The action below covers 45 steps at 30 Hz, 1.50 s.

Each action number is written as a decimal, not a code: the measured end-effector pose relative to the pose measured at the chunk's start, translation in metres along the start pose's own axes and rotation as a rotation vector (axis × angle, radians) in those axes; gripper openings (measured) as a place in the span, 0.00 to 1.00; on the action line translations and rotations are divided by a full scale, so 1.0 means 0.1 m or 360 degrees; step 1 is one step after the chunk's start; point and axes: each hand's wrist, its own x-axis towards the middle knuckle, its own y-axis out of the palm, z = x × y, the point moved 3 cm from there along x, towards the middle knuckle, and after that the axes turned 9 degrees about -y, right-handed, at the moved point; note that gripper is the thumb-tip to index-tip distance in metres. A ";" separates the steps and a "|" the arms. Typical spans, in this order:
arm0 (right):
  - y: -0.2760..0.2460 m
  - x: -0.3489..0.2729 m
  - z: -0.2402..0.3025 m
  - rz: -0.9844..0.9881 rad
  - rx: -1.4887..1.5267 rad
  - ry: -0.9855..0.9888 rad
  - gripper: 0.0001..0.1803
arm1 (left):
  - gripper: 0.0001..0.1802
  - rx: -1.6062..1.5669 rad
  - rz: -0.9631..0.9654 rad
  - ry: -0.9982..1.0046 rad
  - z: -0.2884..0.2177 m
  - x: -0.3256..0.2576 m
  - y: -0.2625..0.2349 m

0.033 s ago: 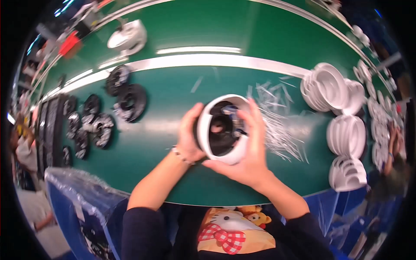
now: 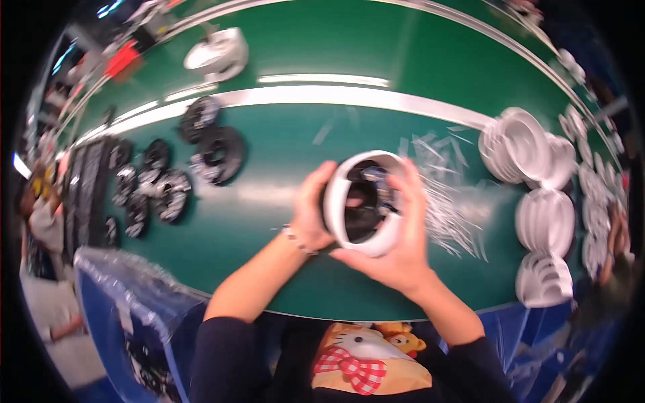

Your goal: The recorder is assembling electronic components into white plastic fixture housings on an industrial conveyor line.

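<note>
Above the green table I hold a round white housing [image 2: 334,209] between both palms, its open side turned toward me. A black round part [image 2: 363,218] with shiny bits fills the inside of its white rim. My left hand [image 2: 311,209] is wrapped round the left side of the housing. On the right side, my right hand [image 2: 406,252] grips it with the thumb low and the fingers along the upper rim. Motion blur hides the finer detail inside.
Thin clear strips [image 2: 447,215] lie in a heap right of my hands. Stacked white rings [image 2: 545,216] stand farther right. Black round parts [image 2: 220,154] are spread at the left, before a black tray [image 2: 91,191]. A white housing [image 2: 218,55] sits on the far belt. Blue bins [image 2: 111,302] flank me.
The whole view has shifted slightly, so the table and its things appear farther right. Both hands keep the same grip on the white housing.
</note>
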 end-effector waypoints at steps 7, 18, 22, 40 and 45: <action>0.08 -0.05 -0.04 -0.0074 0.0468 0.0093 0.47 | 0.19 -0.0119 0.0086 0.0198 0.14 0.06 -0.04; 0.02 0.01 0.05 0.0249 -0.0279 -0.0150 0.60 | 0.33 -0.0110 0.0535 -0.0124 0.17 -0.02 0.12; 0.03 0.08 0.12 0.0286 -0.0468 -0.0443 0.57 | 0.31 -0.0052 0.0628 -0.0233 0.24 0.06 0.09; 0.28 -0.03 -0.03 -0.0075 -0.0175 -0.0176 0.54 | 0.33 0.0333 0.0315 0.0851 0.07 -0.26 0.28; 0.22 0.02 0.01 0.0006 -0.0295 -0.0560 0.51 | 0.23 -0.0078 0.0153 0.0400 0.04 -0.14 0.12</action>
